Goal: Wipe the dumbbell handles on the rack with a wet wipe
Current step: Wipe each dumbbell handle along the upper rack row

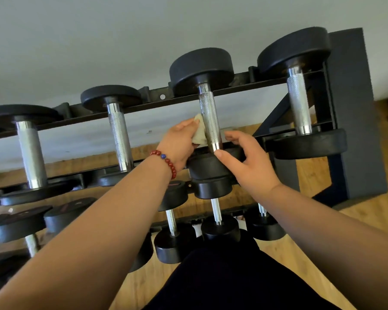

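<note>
Both bare arms reach forward to a dumbbell (pixel 202 68) lying on the top tier of a black metal rack (pixel 238 84). The left hand (pixel 179 140), with a red bead bracelet (pixel 166 161) at the wrist, grips a crumpled pale wipe (pixel 199 133) and presses it to the left side of the knurled chrome handle (pixel 208 115). The right hand (pixel 251 162) is loosely spread and holds nothing, thumb on the near round black weight. Its fingertips reach past the handle, where contact is hard to judge. The wipe hides most of the left fingers. Smaller dumbbells (pixel 218 229) on the tier below are partly covered by the arms
</note>
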